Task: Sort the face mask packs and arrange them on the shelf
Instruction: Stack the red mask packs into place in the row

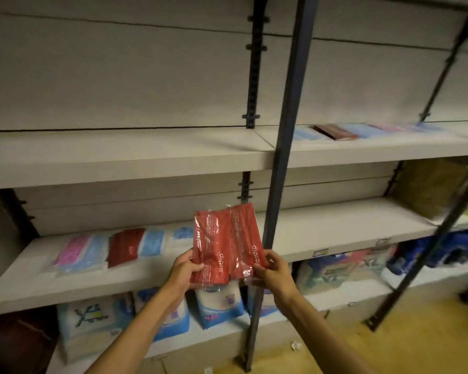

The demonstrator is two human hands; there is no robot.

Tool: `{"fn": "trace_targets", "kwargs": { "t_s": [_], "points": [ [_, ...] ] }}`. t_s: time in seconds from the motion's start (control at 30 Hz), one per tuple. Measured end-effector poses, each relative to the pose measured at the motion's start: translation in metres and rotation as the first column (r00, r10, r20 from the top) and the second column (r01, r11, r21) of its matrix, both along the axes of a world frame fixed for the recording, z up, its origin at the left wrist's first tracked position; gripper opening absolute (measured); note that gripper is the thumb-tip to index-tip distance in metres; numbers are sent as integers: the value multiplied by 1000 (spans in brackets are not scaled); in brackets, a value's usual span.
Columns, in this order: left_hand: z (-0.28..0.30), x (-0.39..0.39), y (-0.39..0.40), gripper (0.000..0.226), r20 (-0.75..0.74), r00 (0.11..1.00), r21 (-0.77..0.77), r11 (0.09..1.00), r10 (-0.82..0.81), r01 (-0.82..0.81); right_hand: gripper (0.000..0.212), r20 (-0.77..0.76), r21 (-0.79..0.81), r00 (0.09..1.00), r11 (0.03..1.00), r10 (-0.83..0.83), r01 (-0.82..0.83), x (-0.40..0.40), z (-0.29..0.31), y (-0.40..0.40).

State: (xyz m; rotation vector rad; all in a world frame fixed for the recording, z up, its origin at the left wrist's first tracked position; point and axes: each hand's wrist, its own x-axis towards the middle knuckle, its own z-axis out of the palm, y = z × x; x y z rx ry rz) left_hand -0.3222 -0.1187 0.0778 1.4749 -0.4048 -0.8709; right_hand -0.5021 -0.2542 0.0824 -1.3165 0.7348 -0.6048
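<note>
Hands first: your left hand [185, 268] and your right hand [272, 271] each pinch a bottom corner of the red face mask packs in clear crinkled plastic [227, 244], thumbs on the front and fingers curled behind. You seem to hold two of them fanned side by side, since the white brand lettering shows twice, though the overlap makes the count uncertain. Held upright in the air, in front of the middle shelf's front edge, they face you so the colour can be read before you choose a spot; that looks like the sorting step.

On the grey middle shelf board [335, 233], toward its left end, a row already lies flat: a pink pack [72, 251], a light blue pack [93, 252], a dark red pack [126, 245], another light blue pack [152, 242], and a pale pack with blue print [183, 233] partly hidden behind what you hold. The dark red one is probably the match for your packs, so they likely belong on or beside it.

Between you and the shelf's right half stands a dark metal upright post [284, 147], just beside your right hand; keep the plastic from snagging on it. More blue and red packs [362, 130] lie blurred along the back edge of the upper shelf [146, 157]. Below, bulky white and blue soft bags [219, 303] fill the bottom shelf.
</note>
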Motion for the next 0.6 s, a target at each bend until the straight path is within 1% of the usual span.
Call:
{"fn": "trace_targets", "kwargs": {
  "t_s": [0.13, 0.3, 0.4, 0.53, 0.6],
  "points": [
    [22, -66, -37, 37, 46, 998, -40, 999, -33, 35, 15, 9, -27, 1000, 999, -25, 25, -70, 21, -33],
    [56, -129, -82, 34, 151, 984, -70, 992, -94, 106, 14, 48, -47, 995, 995, -83, 86, -130, 56, -73],
    [75, -148, -113, 35, 246, 962, -75, 987, -117, 139, 13, 71, -50, 992, 993, -106, 110, -148, 73, -102],
    [96, -163, -157, 27, 353, 928, -90, 983, -116, 158, 16, 93, -77, 987, 988, -127, 134, -157, 88, -147],
    [108, -170, -184, 26, 384, 918, -117, 981, -100, 155, 17, 119, -94, 985, 986, -124, 135, -161, 99, -174]
  ]
}}
